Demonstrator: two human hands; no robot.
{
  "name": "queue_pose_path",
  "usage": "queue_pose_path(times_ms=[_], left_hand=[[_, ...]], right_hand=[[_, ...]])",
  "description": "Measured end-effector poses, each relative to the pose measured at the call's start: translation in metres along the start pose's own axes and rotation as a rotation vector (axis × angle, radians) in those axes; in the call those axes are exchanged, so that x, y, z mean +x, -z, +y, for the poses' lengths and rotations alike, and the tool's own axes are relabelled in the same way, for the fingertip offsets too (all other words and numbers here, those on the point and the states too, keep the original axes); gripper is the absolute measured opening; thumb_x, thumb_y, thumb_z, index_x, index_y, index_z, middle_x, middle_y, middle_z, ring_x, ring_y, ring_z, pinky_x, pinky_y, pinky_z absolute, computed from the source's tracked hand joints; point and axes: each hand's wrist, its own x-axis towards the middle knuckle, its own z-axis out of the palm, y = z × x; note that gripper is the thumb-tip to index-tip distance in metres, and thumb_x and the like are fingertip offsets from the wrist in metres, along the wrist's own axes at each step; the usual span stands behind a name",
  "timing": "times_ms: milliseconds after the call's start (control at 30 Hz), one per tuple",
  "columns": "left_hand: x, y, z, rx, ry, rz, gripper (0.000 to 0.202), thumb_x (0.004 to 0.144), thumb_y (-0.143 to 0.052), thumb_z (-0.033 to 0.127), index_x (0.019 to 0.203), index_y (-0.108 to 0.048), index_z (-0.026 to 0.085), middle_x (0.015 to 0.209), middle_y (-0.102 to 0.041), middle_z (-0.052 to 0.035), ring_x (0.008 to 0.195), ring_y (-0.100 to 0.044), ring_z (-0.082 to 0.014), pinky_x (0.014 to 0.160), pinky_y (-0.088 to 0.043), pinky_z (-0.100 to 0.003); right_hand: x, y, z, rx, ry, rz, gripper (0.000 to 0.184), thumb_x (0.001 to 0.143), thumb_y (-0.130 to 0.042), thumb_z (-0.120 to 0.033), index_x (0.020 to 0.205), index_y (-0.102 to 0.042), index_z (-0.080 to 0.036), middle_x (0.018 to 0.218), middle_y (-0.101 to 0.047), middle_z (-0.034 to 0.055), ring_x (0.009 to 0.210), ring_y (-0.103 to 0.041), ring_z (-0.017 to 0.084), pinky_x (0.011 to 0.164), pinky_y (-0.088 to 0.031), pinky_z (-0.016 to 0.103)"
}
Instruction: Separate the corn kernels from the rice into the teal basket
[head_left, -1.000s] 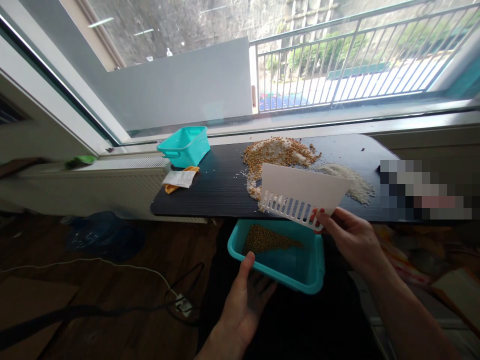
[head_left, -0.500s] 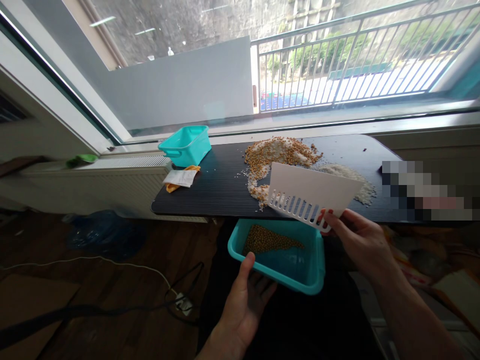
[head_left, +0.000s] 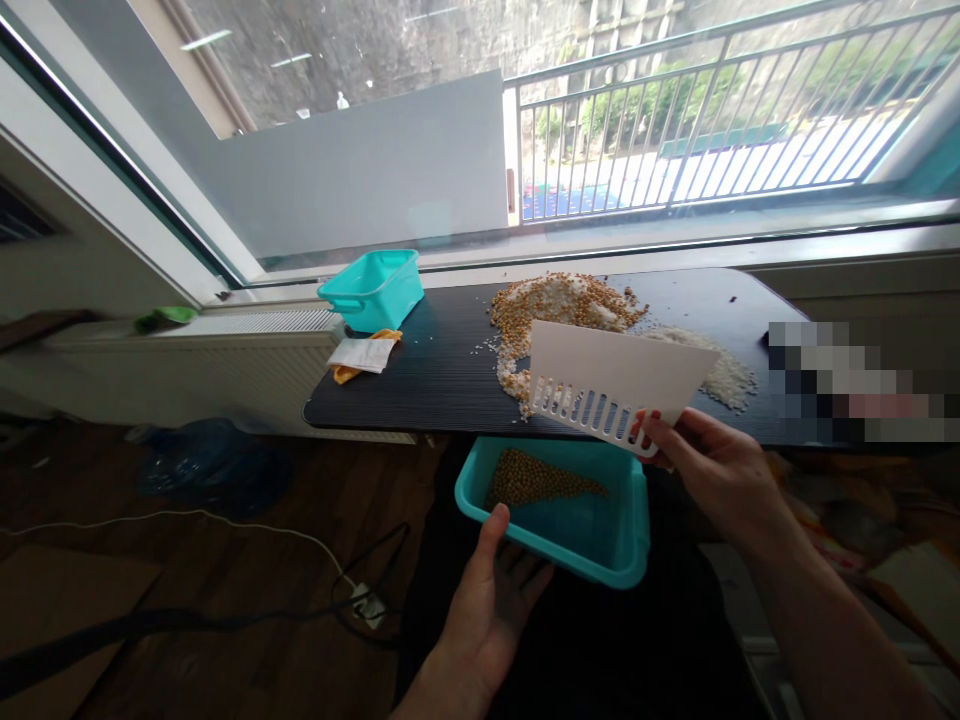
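Note:
My left hand (head_left: 487, 590) grips the near left rim of a turquoise plastic basin (head_left: 622, 570), thumb over the edge and fingers underneath. Inside, yellowish-brown beans (head_left: 536, 477) lie toward the far left of its floor. My right hand (head_left: 716, 465) pinches a thin white slotted scraper (head_left: 622, 365) by its lower right corner; its row of slots faces down, above the table's front edge. Behind the scraper, a heap of mixed beans and white rice (head_left: 559, 300) spreads on the dark table (head_left: 442, 370). To its right lies a pile of rice (head_left: 727, 380), partly hidden by the scraper.
A second turquoise basin (head_left: 382, 295) stands at the table's back left, by the window. In front of it lies a folded paper on a yellow cloth (head_left: 364, 355). A power strip (head_left: 367, 605) with cables sits on the floor, and a large blue bottle (head_left: 206, 465) lies behind it.
My right hand has shifted the scraper slightly left and up. My left hand and the basin have barely moved.

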Motion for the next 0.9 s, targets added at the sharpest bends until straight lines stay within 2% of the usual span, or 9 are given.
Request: queue_pose_path(times_ms=[133,300,467,667,900], left_hand=[[-0.0008,-0.0013,-0.0002,0.0,-0.009,0.009,0.05,0.086,-0.057,0.047,0.127,-0.055,0.017,0.124,-0.064,-0.0133,0.113,-0.062,-0.0265,0.1,-0.047,-0.04],[-0.0029,-0.003,-0.0001,0.006,-0.003,0.011,0.05,0.087,-0.056,0.047,0.126,-0.055,0.016,0.124,-0.064,-0.0128,0.111,-0.062,-0.0258,0.101,-0.046,-0.04],[-0.0015,-0.0018,0.0002,0.004,0.001,0.019,0.049,0.087,-0.056,0.047,0.125,-0.056,0.016,0.125,-0.064,-0.0129,0.111,-0.062,-0.0257,0.102,-0.045,-0.04],[-0.0042,-0.0031,0.0004,0.009,-0.008,0.006,0.051,0.086,-0.058,0.047,0.126,-0.055,0.015,0.125,-0.063,-0.0135,0.11,-0.062,-0.0254,0.101,-0.045,-0.039],[-0.0017,-0.0015,0.0006,-0.001,-0.006,0.018,0.05,0.087,-0.056,0.047,0.126,-0.054,0.017,0.123,-0.064,-0.0133,0.11,-0.062,-0.0257,0.101,-0.045,-0.04]], right_hand=[[-0.0034,0.002,-0.0025,-0.001,-0.003,0.002,0.035,0.064,-0.078,-0.051,0.082,-0.075,-0.021,0.075,-0.074,0.0021,0.06,-0.065,0.016,0.059,-0.055,0.027],[-0.0023,0.0004,-0.0009,-0.048,0.002,-0.012,0.033,0.064,-0.077,-0.051,0.071,-0.073,-0.02,0.067,-0.072,0.0027,0.057,-0.062,0.015,0.053,-0.052,0.024],[0.0012,0.0008,0.0037,-0.021,0.009,0.027,0.038,0.062,-0.078,-0.054,0.077,-0.074,-0.019,0.07,-0.072,0.0026,0.058,-0.063,0.015,0.056,-0.054,0.026],[0.0021,-0.0043,-0.0016,0.025,-0.026,-0.049,0.038,0.061,-0.079,-0.055,0.074,-0.073,-0.02,0.073,-0.073,0.003,0.061,-0.064,0.016,0.058,-0.055,0.026],[0.0005,0.0049,-0.0036,0.007,-0.005,-0.029,0.039,0.059,-0.079,-0.057,0.075,-0.074,-0.021,0.071,-0.073,0.0021,0.057,-0.062,0.016,0.056,-0.055,0.028]])
